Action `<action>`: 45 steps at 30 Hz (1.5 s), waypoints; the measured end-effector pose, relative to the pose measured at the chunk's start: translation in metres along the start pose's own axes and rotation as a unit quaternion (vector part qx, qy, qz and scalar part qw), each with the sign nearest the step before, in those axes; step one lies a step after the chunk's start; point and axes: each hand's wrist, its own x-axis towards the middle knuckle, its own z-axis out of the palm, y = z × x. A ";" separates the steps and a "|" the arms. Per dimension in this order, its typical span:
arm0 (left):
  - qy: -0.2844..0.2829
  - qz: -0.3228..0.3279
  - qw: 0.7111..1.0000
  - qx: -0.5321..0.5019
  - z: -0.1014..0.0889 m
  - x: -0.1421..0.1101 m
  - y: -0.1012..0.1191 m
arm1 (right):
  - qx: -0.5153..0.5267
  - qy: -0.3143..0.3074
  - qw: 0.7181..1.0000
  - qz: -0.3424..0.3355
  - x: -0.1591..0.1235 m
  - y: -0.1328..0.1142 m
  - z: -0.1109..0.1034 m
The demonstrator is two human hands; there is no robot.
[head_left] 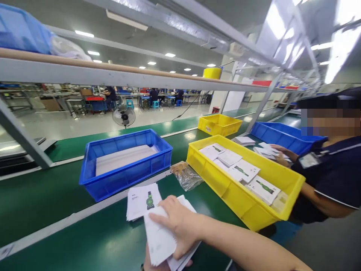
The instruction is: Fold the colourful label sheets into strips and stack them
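Note:
My right hand lies over a stack of white booklets, its fingers bent and gripping the upper ones. Under that stack, at the bottom edge of the view, my left hand holds it from below; most of this hand is hidden. The booklets are loosely fanned, with several edges sticking out to the right. Just beyond them on the green belt rests another pile of booklets, whose top cover carries a printed green watch. Part of that pile is covered by the stack in my hands.
A blue bin with pale flat contents stands ahead. To the right is a yellow bin of booklets; a clear plastic bag lies between them. A co-worker handles booklets at right. A shelf rail crosses overhead.

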 end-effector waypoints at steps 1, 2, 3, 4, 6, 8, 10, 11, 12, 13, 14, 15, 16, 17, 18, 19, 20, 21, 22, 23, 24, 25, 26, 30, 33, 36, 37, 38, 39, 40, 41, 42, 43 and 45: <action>-0.025 -0.027 0.999 -0.020 0.001 -0.001 0.001 | 0.028 0.037 0.999 0.020 -0.004 0.004 -0.001; -0.066 -0.058 0.995 -0.047 0.002 -0.002 0.002 | 0.063 0.081 0.994 0.041 -0.010 0.009 -0.004; -0.110 -0.088 0.987 -0.074 0.002 -0.002 0.004 | 0.104 0.126 0.985 0.061 -0.018 0.016 -0.009; -0.148 -0.101 0.979 -0.093 0.001 -0.001 0.006 | 0.154 0.152 0.973 0.078 -0.026 0.025 -0.015; -0.195 -0.101 0.969 -0.116 0.001 0.000 0.011 | 0.266 0.190 0.938 0.115 -0.047 0.042 -0.027; -0.209 -0.084 0.967 -0.122 0.003 0.000 0.016 | 0.347 0.222 0.899 0.147 -0.068 0.056 -0.033; -0.204 -0.080 0.968 -0.120 0.007 -0.001 0.019 | 0.354 0.218 0.889 0.190 -0.084 0.061 -0.033; -0.196 -0.083 0.970 -0.114 0.010 -0.001 0.021 | 0.333 0.199 0.897 0.211 -0.090 0.061 -0.030; -0.188 -0.092 0.972 -0.107 0.013 -0.003 0.022 | 0.303 0.171 0.910 0.226 -0.092 0.058 -0.028; -0.179 -0.101 0.974 -0.100 0.016 -0.004 0.023 | 0.268 0.140 0.924 0.233 -0.093 0.053 -0.025; -0.173 -0.108 0.974 -0.094 0.018 -0.005 0.023 | 0.233 0.106 0.939 0.230 -0.091 0.047 -0.023; -0.171 -0.115 0.974 -0.090 0.018 -0.005 0.022 | 0.200 0.076 0.953 0.215 -0.087 0.040 -0.022; -0.169 -0.119 0.974 -0.089 0.018 -0.005 0.020 | 0.167 0.053 0.965 0.194 -0.081 0.032 -0.022; -0.171 -0.119 0.974 -0.091 0.015 -0.003 0.017 | 0.137 0.029 0.977 0.161 -0.074 0.025 -0.022; -0.174 -0.118 0.973 -0.096 0.010 -0.001 0.013 | 0.110 -0.008 0.986 0.128 -0.066 0.019 -0.023; -0.171 -0.108 0.974 -0.103 0.005 0.002 0.009 | 0.087 -0.035 0.990 0.102 -0.058 0.014 -0.023; -0.184 -0.101 0.972 -0.108 -0.002 0.006 0.004 | 0.061 -0.057 0.994 0.072 -0.050 0.010 -0.022; -0.185 -0.091 0.971 -0.119 -0.008 0.009 -0.001 | 0.035 -0.075 0.995 0.049 -0.042 0.007 -0.021; -0.179 -0.087 0.972 -0.125 -0.014 0.012 -0.005 | 0.013 -0.097 0.995 0.028 -0.035 0.006 -0.018; -0.168 -0.083 0.974 -0.128 -0.018 0.015 -0.008 | -0.005 -0.118 0.993 0.011 -0.029 0.006 -0.015; -0.152 -0.077 0.977 -0.129 -0.021 0.016 -0.011 | -0.018 -0.135 0.991 0.002 -0.024 0.006 -0.011; -0.136 -0.071 0.980 -0.128 -0.023 0.017 -0.012 | -0.025 -0.149 0.988 -0.002 -0.021 0.006 -0.007; -0.124 -0.062 0.982 -0.129 -0.024 0.017 -0.013 | -0.027 -0.156 0.987 -0.003 -0.019 0.006 -0.003; -0.141 -0.021 0.977 -0.160 -0.025 0.018 -0.014 | -0.011 -0.131 0.991 0.008 -0.021 0.007 0.007; -0.182 -0.016 0.970 -0.160 -0.032 0.020 -0.014 | 0.007 -0.113 0.993 0.021 -0.027 0.005 0.009; -0.174 -0.024 0.974 -0.140 -0.042 0.020 -0.015 | 0.035 -0.094 0.994 0.038 -0.034 0.002 0.012; -0.158 -0.028 0.977 -0.139 -0.044 0.019 -0.016 | 0.051 -0.087 0.994 0.036 -0.038 0.002 0.013; -0.136 -0.036 0.980 -0.139 -0.046 0.018 -0.016 | 0.069 -0.078 0.994 0.033 -0.043 0.003 0.015; -0.111 -0.045 0.983 -0.140 -0.047 0.017 -0.015 | 0.088 -0.066 0.993 0.039 -0.048 0.005 0.017; -0.085 -0.054 0.985 -0.141 -0.048 0.015 -0.015 | 0.107 -0.043 0.991 0.067 -0.055 0.008 0.019; -0.061 -0.063 0.986 -0.141 -0.049 0.014 -0.013 | 0.129 -0.006 0.984 0.120 -0.063 0.012 0.021; -0.037 -0.070 0.987 -0.138 -0.049 0.013 -0.012 | 0.157 0.045 0.966 0.200 -0.070 0.017 0.023; -0.017 -0.074 0.988 -0.134 -0.048 0.012 -0.011 | 0.197 0.105 0.930 0.290 -0.079 0.021 0.027; 0.014 -0.066 0.990 -0.120 -0.047 0.012 -0.010 | 0.336 0.186 0.826 0.413 -0.093 0.026 0.037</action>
